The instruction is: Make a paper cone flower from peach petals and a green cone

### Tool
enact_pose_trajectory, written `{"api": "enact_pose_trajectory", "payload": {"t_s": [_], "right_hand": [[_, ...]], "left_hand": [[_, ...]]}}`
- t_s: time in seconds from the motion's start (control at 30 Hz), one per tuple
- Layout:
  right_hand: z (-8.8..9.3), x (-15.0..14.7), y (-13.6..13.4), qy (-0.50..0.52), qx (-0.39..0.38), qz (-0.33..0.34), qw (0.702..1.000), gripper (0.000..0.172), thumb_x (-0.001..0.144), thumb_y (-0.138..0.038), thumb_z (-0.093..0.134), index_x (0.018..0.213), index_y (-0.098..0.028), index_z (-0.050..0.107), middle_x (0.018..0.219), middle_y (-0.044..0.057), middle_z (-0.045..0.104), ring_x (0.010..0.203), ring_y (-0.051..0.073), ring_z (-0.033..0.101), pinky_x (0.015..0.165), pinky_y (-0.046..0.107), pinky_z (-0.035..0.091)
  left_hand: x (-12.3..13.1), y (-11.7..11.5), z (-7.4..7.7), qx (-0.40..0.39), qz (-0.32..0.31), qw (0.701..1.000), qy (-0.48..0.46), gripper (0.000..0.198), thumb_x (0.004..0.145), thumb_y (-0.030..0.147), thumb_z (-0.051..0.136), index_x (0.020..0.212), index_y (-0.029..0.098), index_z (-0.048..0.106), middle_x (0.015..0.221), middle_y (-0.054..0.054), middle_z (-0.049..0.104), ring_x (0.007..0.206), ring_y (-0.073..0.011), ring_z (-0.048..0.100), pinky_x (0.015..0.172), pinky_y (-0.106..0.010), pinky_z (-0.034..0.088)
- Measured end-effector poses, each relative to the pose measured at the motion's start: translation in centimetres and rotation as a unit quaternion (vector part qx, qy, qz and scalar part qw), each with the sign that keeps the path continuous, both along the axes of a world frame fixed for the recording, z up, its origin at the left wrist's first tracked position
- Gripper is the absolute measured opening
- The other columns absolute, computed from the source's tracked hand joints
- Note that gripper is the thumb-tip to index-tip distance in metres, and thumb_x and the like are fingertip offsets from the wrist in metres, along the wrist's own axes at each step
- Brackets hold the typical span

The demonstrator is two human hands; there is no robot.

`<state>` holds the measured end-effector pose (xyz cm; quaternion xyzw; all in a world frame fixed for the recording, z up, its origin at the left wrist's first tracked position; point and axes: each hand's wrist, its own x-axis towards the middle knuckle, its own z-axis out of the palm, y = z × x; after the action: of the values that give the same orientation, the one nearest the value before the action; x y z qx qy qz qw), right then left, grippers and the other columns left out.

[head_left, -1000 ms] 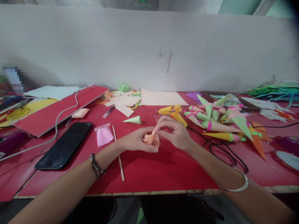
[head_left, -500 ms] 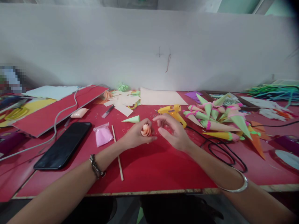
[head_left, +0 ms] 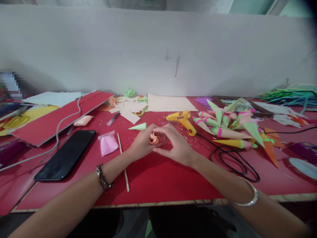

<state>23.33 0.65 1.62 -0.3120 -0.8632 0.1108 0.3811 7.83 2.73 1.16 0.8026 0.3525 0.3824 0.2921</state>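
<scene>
My left hand (head_left: 142, 142) is closed around a peach-orange swirled piece (head_left: 154, 138), its spiral folds facing up. My right hand (head_left: 177, 143) is curved against it from the other side. Its fingertips reach the swirl's edge, while the thumb stays apart from them below; whether they press on the piece is hard to see. Just behind my left hand lies a pale green paper cone (head_left: 138, 127). A yellow glue gun (head_left: 182, 119) rests beyond my right hand, and a thin wooden stick (head_left: 123, 165) lies beside my left wrist.
At right is a pile of decorated paper cones (head_left: 225, 124), with a looped black cable (head_left: 235, 162) in front. On the left are a black phone (head_left: 65, 155) and a bag of pink material (head_left: 108, 143). Paper scraps (head_left: 130, 107) and a craft knife (head_left: 114, 118) lie further back.
My right hand has moved left to the swirled piece, closing the gap between the hands. My left hand keeps its hold, and the swirl is turned slightly.
</scene>
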Motion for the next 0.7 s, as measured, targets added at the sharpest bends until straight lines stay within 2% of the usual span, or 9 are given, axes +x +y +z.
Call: {"api": "enact_pose_trajectory", "payload": {"t_s": [0.17, 0.43, 0.57, 0.7], "right_hand": [[0.33, -0.22, -0.54, -0.045, 0.012, -0.027, 0.999, 0.038, 0.077, -0.032, 0.055, 0.112, -0.025, 0.042, 0.101, 0.006, 0.047, 0.090, 0.019, 0.050, 0.073, 0.033, 0.047], [0.15, -0.60, -0.85, -0.066, 0.041, -0.052, 0.996, 0.031, 0.079, -0.035, 0.052, 0.107, -0.023, 0.049, 0.103, 0.006, 0.048, 0.090, 0.019, 0.052, 0.074, 0.032, 0.047], [0.23, -0.54, -0.74, -0.061, 0.048, -0.050, 0.996, 0.024, 0.080, -0.034, 0.051, 0.101, -0.023, 0.051, 0.102, 0.006, 0.050, 0.088, 0.017, 0.053, 0.074, 0.030, 0.046], [0.28, -0.47, -0.64, -0.051, 0.042, -0.024, 0.998, 0.021, 0.080, -0.030, 0.052, 0.099, -0.021, 0.051, 0.101, 0.005, 0.053, 0.092, 0.016, 0.053, 0.077, 0.028, 0.045]], "left_hand": [[0.07, -0.04, -0.17, 0.012, -0.007, 1.000, 0.004, 0.018, 0.067, 0.019, 0.054, 0.067, 0.019, 0.036, 0.061, 0.005, 0.043, 0.053, -0.0081, 0.041, 0.048, -0.020, 0.034], [-0.29, 0.31, -0.63, 0.036, -0.049, 0.998, 0.035, 0.010, 0.067, 0.014, 0.049, 0.074, 0.017, 0.042, 0.072, 0.000, 0.051, 0.067, -0.0131, 0.050, 0.058, -0.024, 0.042], [-0.39, 0.35, -0.76, 0.043, -0.065, 0.997, 0.025, 0.016, 0.065, 0.013, 0.050, 0.079, 0.016, 0.043, 0.072, 0.001, 0.051, 0.068, -0.0131, 0.051, 0.059, -0.024, 0.042], [-0.44, 0.23, -0.77, 0.034, -0.054, 0.998, 0.015, 0.028, 0.064, 0.016, 0.055, 0.088, 0.016, 0.041, 0.079, 0.000, 0.052, 0.071, -0.0132, 0.052, 0.059, -0.024, 0.043]]}}
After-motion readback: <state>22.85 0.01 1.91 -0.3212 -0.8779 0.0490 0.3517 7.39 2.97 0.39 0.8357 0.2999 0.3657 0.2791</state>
